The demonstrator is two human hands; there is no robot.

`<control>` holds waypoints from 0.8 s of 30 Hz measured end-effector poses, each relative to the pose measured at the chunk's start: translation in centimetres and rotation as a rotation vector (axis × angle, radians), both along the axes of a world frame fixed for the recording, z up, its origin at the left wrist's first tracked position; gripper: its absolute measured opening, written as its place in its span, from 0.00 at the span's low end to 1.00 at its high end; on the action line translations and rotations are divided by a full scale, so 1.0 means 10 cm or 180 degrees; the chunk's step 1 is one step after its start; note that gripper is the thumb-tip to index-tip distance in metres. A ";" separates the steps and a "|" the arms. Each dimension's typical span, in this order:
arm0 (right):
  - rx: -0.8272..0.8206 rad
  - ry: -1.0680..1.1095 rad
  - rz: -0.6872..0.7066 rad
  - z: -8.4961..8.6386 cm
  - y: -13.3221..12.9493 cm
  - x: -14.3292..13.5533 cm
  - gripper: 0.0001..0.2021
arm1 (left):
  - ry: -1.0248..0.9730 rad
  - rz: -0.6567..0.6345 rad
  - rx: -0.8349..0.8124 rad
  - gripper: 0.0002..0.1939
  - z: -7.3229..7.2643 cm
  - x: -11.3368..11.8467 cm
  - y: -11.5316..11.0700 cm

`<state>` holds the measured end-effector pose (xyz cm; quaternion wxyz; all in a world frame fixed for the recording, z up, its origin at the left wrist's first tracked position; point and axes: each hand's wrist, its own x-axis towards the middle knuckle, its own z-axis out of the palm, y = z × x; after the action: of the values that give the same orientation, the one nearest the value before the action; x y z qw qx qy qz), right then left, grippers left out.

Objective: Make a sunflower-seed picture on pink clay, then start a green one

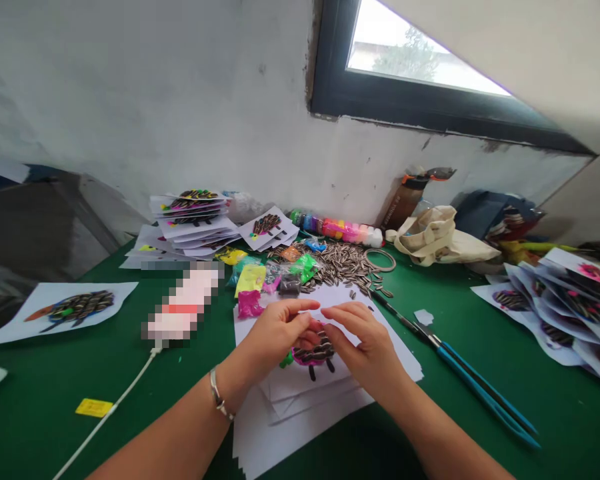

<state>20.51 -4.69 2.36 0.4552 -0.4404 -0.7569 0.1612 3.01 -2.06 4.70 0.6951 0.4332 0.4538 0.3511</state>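
Observation:
My left hand (283,331) hovers over a sheep-like picture (314,353) made of striped sunflower seeds edged in magenta, with dark legs and a green bit at its left. Its thumb and fingers are pressed together; whatever they may hold is too small to make out. Opposite it, my right hand (363,340) has its fingers stretched out and thumb apart, with nothing visible in it. The fingertips of both hands nearly meet and hide the picture's upper part. Beneath lies a stack of white paper (260,440). Bags of coloured clay (251,304) lie just beyond my left hand.
Loose sunflower seeds (337,263) are heaped behind the paper. Blue-handled tweezers (480,383) lie at the right. Finished pictures are stacked at the left (195,233) and right (575,313). A white cable (115,407) crosses the green table. A brown bottle (403,200) stands near the wall.

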 end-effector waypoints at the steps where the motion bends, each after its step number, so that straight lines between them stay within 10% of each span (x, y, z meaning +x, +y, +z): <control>1: -0.0058 0.0047 0.0056 0.00 -0.02 -0.01 0.11 | -0.0037 -0.0106 -0.0021 0.18 0.00 0.01 -0.02; 12: -0.0804 0.0538 0.0236 0.01 -0.03 -0.03 0.07 | -0.0278 -0.0557 -0.0213 0.24 0.01 0.04 -0.12; 24: -0.0402 -0.0660 0.0143 -0.09 0.02 -0.03 0.08 | 0.0810 0.0299 0.0881 0.15 0.05 -0.19 0.13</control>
<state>20.21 -4.46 1.46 0.3421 -0.4654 -0.7979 0.1722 1.07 -0.78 5.20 0.5487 0.5439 0.5052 0.3846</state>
